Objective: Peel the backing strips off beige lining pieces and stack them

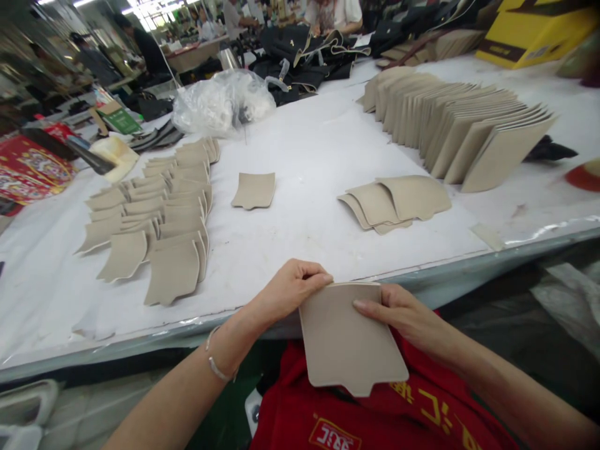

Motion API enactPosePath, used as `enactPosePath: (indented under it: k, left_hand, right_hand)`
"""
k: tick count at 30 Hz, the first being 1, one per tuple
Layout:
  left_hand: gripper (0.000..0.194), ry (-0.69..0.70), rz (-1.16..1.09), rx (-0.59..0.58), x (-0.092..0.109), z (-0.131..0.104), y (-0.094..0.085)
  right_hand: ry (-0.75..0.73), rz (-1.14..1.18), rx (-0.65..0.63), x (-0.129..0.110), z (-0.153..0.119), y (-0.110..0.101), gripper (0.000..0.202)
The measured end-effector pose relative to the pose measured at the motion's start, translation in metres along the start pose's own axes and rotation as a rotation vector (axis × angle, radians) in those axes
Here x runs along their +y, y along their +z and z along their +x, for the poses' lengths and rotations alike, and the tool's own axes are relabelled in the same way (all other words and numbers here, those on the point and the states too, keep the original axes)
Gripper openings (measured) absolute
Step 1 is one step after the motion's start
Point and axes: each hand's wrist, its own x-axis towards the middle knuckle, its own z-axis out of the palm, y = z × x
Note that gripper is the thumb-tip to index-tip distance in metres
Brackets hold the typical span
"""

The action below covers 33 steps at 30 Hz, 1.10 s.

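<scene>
Held over the lap, just off the near edge of the table: one tan piece (349,340), flat side up, with a small tab at the bottom. Pinched at its top left corner by the left hand (290,290), thumb and fingertips pressed together on the edge. Gripped at the top right by the right hand (405,312), thumb lying flat on top, the other fingers tucked behind (hidden, so cannot tell how those sit). A thin bracelet (218,369) on the left wrist. Red cloth (375,419) under the piece.

Farther out, on the white table (304,150): a single tan piece lying alone (254,190) in the middle. To the left, neat rows of small pieces (154,219), each lapped over the next. Looks like the finished lot, and a good many already. To the right, a loose little pile (394,203) of a few pieces, and behind it a long leaning stack (459,128), very big. Looks like plenty left to go, so likely somewhere in the middle of the job.

At the back: a clear plastic bag (222,100), dark bags (300,56), a yellow box (534,28). Other people far off at other tables.
</scene>
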Motion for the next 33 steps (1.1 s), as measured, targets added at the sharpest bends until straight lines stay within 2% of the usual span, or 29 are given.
enactPosePath:
  k: [3, 7, 10, 16, 19, 21, 23, 24, 26, 28, 33]
  left_hand:
    - [0.028, -0.105, -0.201, -0.184, -0.004, -0.007, 0.006]
    - [0.025, -0.170, -0.239, -0.343, -0.010, -0.010, 0.014]
    - [0.022, -0.167, -0.193, -0.394, -0.011, -0.008, 0.017]
    - [0.024, -0.156, -0.196, -0.434, -0.009, -0.003, 0.019]
    - [0.021, -0.178, -0.183, -0.467, -0.013, -0.001, 0.021]
    - [0.019, -0.194, -0.180, -0.460, -0.016, 0.001, 0.023]
    - [0.018, -0.212, -0.216, -0.423, -0.018, 0.002, 0.025]
    - [0.017, -0.226, -0.243, -0.406, -0.018, 0.002, 0.026]
    - [0.017, -0.254, -0.297, -0.388, -0.017, 0.002, 0.028]
    - [0.017, -0.261, -0.306, -0.386, -0.015, 0.000, 0.029]
    - [0.013, -0.209, -0.183, -0.350, -0.014, -0.007, 0.032]
  right_hand:
    - [0.044, 0.103, -0.019, 0.017, -0.014, 0.006, 0.042]
    - [0.048, 0.102, 0.020, 0.041, -0.028, 0.012, 0.041]
    - [0.060, 0.067, 0.040, 0.048, -0.035, 0.013, 0.042]
    - [0.017, -0.048, 0.044, 0.039, -0.039, 0.010, 0.043]
    - [-0.013, -0.260, 0.053, 0.039, -0.041, 0.007, 0.041]
    - [-0.112, -0.507, 0.185, 0.040, -0.042, 0.005, 0.036]
    - [-0.310, -0.765, 0.321, 0.039, -0.043, 0.005, 0.033]
    - [-0.425, -0.867, 0.355, 0.038, -0.042, 0.005, 0.032]
    - [-0.603, -1.009, 0.334, 0.034, -0.040, 0.009, 0.025]
    - [-0.667, -1.073, 0.323, 0.029, -0.038, 0.016, 0.021]
    - [-0.694, -1.178, 0.391, 0.025, -0.032, 0.034, 0.013]
